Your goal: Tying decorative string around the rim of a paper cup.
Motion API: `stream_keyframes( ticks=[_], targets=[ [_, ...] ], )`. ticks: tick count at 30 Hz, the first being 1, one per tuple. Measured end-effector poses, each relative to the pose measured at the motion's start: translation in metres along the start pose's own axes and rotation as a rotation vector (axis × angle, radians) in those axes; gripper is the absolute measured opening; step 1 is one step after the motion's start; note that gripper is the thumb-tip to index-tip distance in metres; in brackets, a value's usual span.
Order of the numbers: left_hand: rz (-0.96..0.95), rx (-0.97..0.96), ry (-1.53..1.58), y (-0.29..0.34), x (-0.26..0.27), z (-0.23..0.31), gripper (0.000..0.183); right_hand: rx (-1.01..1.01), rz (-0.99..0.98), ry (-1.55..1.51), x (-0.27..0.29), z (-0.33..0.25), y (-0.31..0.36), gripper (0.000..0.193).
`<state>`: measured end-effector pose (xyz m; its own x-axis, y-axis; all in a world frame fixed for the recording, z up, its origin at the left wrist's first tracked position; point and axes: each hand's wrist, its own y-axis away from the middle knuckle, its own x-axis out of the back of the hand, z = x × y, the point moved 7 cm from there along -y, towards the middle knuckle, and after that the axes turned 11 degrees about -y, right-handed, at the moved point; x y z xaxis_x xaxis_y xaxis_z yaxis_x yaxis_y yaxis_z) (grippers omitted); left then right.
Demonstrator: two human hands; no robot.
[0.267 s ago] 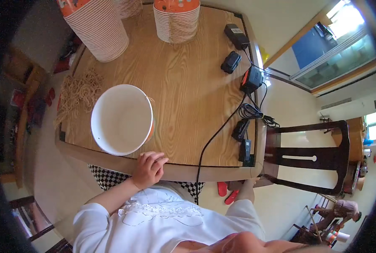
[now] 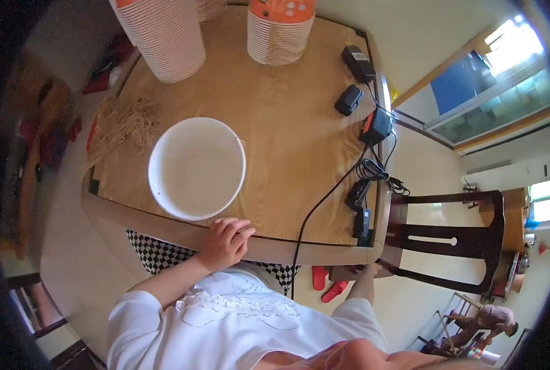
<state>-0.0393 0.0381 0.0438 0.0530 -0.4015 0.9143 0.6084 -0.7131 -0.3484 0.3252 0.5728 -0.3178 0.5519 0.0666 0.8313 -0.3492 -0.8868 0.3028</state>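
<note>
A round white paper tub (image 2: 196,172) stands on the wooden table, its open mouth facing up, with a string tied through its rim on the right. Just below it, my left hand (image 2: 224,242) rests on the table's front edge, fingers loosely bent and holding nothing. Out to the right, my right hand (image 2: 372,269) reaches down beside the dark wooden chair (image 2: 441,237); its fingers are too hidden to read. A loose pile of tan strings (image 2: 124,126) lies left of the tub.
Tall stacks of nested paper tubs (image 2: 164,46) and a shorter orange-topped stack (image 2: 280,40) stand at the back. Along the right edge lie black batteries (image 2: 349,100), a charger (image 2: 376,126) and a coiled cable (image 2: 373,168). Another person (image 2: 493,317) bends over at far right.
The whole view has shifted slightly, so the table things sit further right. My left hand stays at the table edge, and the tub stays in place beside it.
</note>
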Motion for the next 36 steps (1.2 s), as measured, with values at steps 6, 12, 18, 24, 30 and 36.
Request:
stream_keyframes(
  ticks=[6,12,18,24,30,36],
  targets=[
    [0.02,-0.001,0.25,0.027,0.013,-0.021,0.026,0.487,0.346,-0.342,0.137,-0.173,0.034,0.055],
    [0.019,0.38,0.368,0.092,0.045,-0.098,0.025,1.193,0.22,-0.887,0.279,-0.358,0.217,0.028],
    [0.32,0.649,0.356,0.079,0.11,-0.155,0.023,1.332,-0.626,-0.896,0.22,-0.467,0.458,0.024],
    [0.432,0.806,0.564,0.064,0.138,-0.187,0.022,1.26,-1.319,-0.653,0.089,-0.485,0.603,0.017],
    [0.369,0.649,0.158,0.064,0.117,-0.213,0.024,1.443,-1.63,-0.019,0.041,-0.43,0.747,0.017],
    [-0.239,0.645,0.048,0.046,0.057,-0.229,0.025,1.758,-1.615,0.198,0.059,-0.422,0.805,0.021]
  ],
)
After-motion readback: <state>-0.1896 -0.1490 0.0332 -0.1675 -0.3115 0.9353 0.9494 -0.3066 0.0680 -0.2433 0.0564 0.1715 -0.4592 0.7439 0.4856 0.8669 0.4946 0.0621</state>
